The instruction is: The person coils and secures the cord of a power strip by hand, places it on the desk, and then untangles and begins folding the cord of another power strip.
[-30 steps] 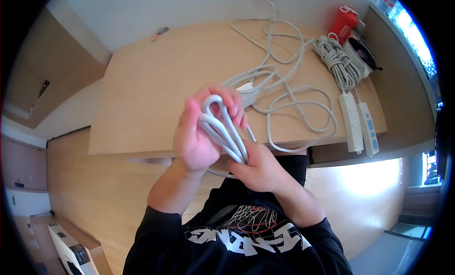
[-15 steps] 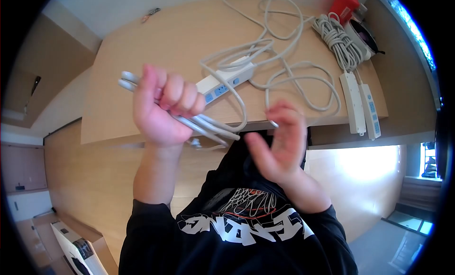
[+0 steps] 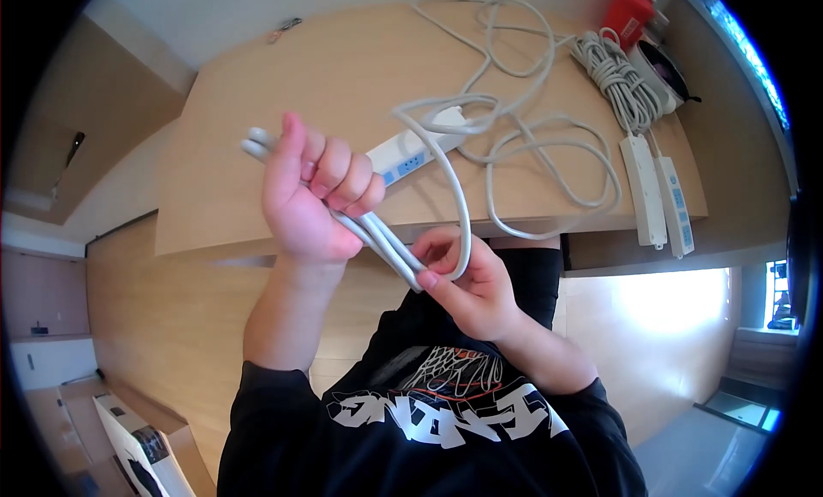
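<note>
My left hand (image 3: pixel 321 184) is closed round a folded bundle of white power cord (image 3: pixel 382 244), its looped ends sticking out past the thumb. Lower down, my right hand (image 3: pixel 467 283) pinches the same cord where it bends back at the other end of the bundle. Behind my left hand lies a white power strip (image 3: pixel 413 150) with blue sockets, partly covered by my fingers and by cord. From the bundle the cord rises over the strip, and more of it spreads in loose loops (image 3: pixel 549 146) over the wooden table (image 3: pixel 257 94).
At the table's right side lie a tied coil of cord (image 3: pixel 619 79) and two power strips, one face up (image 3: pixel 675 207) and one turned over (image 3: pixel 641 188). A red container (image 3: pixel 628 15) and a dark-lined round case (image 3: pixel 664 68) stand behind. A small cable (image 3: pixel 285 29) lies at the far left.
My right hand has moved left and down from open air and now grips the cord at the bundle's lower bend. My left hand has shifted slightly right, still holding the bundle.
</note>
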Demonstrator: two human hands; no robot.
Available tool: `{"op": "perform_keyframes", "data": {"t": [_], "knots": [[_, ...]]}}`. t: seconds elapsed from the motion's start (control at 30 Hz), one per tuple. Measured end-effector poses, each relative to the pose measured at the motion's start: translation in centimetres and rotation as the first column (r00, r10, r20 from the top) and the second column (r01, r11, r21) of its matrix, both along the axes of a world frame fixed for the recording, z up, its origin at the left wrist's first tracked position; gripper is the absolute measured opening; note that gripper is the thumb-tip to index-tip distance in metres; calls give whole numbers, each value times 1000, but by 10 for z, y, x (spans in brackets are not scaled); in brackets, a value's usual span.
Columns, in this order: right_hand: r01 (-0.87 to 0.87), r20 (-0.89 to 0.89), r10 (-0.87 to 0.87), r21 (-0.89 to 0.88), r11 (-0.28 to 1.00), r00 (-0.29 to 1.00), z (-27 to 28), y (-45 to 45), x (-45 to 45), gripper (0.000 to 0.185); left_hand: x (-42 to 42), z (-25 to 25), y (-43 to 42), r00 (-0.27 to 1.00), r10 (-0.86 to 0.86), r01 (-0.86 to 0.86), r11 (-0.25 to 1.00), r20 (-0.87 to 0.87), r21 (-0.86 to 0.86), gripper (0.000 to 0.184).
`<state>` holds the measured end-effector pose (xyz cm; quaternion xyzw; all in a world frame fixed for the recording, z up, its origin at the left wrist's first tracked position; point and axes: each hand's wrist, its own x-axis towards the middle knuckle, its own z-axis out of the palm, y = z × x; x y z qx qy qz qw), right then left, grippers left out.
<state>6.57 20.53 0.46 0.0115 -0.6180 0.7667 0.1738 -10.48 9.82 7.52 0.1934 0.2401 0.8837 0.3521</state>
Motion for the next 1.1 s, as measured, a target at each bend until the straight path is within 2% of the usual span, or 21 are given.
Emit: {"op": "perform_keyframes", "data": {"t": [0.1, 0.2, 0.23, 0.33, 0.37, 0.4, 0.47, 0.57, 0.77, 0.87, 0.97, 1.07, 1.1], "knots": [[-106, -61, 96, -210, 972, 994, 4, 4, -1, 17, 0, -2, -1, 995, -74, 75, 997, 62, -24, 47], [-336, 204, 420, -347, 876, 884, 9, 24, -9, 21, 3, -8, 4, 964, -253, 254, 967, 79, -2, 47], [-318, 300, 436, -369, 873, 849, 16, 25, -13, 25, 4, -10, 6, 943, -323, 323, 946, 76, 9, 47], [-331, 290, 486, -448, 830, 825, 27, 25, -26, 33, 6, -12, 10, 963, -230, 232, 973, 141, 1, 47], [-406, 303, 546, -418, 813, 781, 19, 27, -26, 39, 3, -14, 10, 958, -217, 221, 975, 188, 0, 46], [-479, 308, 571, -328, 814, 761, 24, 26, -25, 36, 1, -16, 10, 960, -182, 191, 981, 213, -22, 46], [-448, 382, 426, -34, 893, 820, 24, 14, -21, 29, -1, -20, 11, 956, -110, 134, 988, 271, -72, 46], [-400, 353, 337, 122, 908, 873, 16, 13, -19, 23, 3, -16, 11, 982, -21, 49, 988, 188, -144, 46], [-337, 156, 338, -31, 941, 928, 0, 14, -14, 18, 11, -15, 15, 976, 93, -59, 983, 198, -172, 45], [-312, 243, 326, -96, 945, 914, -1, 14, -14, 17, 14, -14, 15, 975, 182, -146, 957, 124, -252, 42], [-235, 304, 194, 106, 966, 933, 5, 16, -15, 16, 16, -12, 15, 942, 291, -334, 860, -165, -387, 38], [-148, 294, 63, 276, 950, 954, 16, 8, -18, 17, -3, -33, -6, 823, 232, -451, 822, -519, -348, 30], [-110, 285, 17, 313, 943, 958, 18, 6, -19, 20, -2, -35, -6, 831, 276, -464, 823, -482, -328, 27]]}}
